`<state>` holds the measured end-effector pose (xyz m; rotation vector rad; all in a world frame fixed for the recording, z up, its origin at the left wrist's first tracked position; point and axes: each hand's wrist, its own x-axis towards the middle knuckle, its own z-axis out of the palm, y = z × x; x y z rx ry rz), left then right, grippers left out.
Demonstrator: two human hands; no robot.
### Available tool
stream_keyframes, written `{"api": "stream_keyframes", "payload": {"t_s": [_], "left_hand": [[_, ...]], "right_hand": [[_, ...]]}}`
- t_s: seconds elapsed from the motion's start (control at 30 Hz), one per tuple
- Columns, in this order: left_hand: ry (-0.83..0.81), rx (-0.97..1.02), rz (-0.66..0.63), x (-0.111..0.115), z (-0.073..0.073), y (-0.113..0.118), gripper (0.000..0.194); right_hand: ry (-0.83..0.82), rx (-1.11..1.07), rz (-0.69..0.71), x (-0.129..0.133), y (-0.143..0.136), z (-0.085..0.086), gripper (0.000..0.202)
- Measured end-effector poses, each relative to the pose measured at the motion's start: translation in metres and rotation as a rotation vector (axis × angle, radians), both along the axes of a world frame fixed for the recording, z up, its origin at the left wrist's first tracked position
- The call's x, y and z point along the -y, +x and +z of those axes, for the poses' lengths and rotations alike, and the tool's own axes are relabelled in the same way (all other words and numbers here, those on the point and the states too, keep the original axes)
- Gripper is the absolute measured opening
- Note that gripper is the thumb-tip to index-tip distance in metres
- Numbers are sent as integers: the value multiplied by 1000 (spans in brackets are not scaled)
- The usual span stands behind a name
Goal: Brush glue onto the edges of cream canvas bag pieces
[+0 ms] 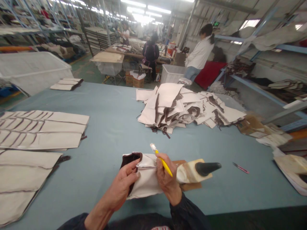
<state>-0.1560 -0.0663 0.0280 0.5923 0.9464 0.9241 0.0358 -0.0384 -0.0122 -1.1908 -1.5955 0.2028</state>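
Observation:
A cream fabric piece with a dark brown lining (147, 183) lies before me, its open end toward the left. My left hand (122, 183) grips that open edge, thumb on the cream side and fingers at the brown lining. In my right hand (166, 179) is a yellow-handled brush (165, 164), its pale bristle end pointing up and away to the left. The same hand rests against the right part of the fabric piece. Just right of it sits a pale container (185, 172) with a black cone-shaped nozzle (207, 168), lying on brown cardboard (193, 186).
A heap of cream and brown pieces (172, 105) covers the table's far middle and right. Flat stacks (43, 127) lie at the left. Small pink-handled snips (241, 167) rest on the right. Two people stand beyond the table, near a white bin (171, 74).

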Motion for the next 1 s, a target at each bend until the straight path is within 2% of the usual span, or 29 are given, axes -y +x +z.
{"api": "stream_keyframes", "payload": {"t_s": [0.2,0.43,0.5,0.6,0.67,0.8,1.0], "left_hand": [[92,-202,-125,-3,2,-3,57],[163,-248,-106,-1,-5,-1,53],[184,-309,-104,-1,-6,-4,48],[209,-392,-113,-2,-5,-10,42],[221,-420,-125,-2,-4,-12,40],[194,-401,-127,-1,-1,-12,47],[26,-184,-81,5,-5,-16,59]], "right_hand": [[-77,-90,-39,-5,-2,-5,25],[-186,-283,-115,-9,2,3,37],[-230,-410,-81,-6,8,12,43],[-324,-602,72,1,12,28,48],[-357,-622,159,2,9,34,50],[-340,-538,227,-6,-6,32,48],[-227,-553,159,-6,-5,33,45]]}}
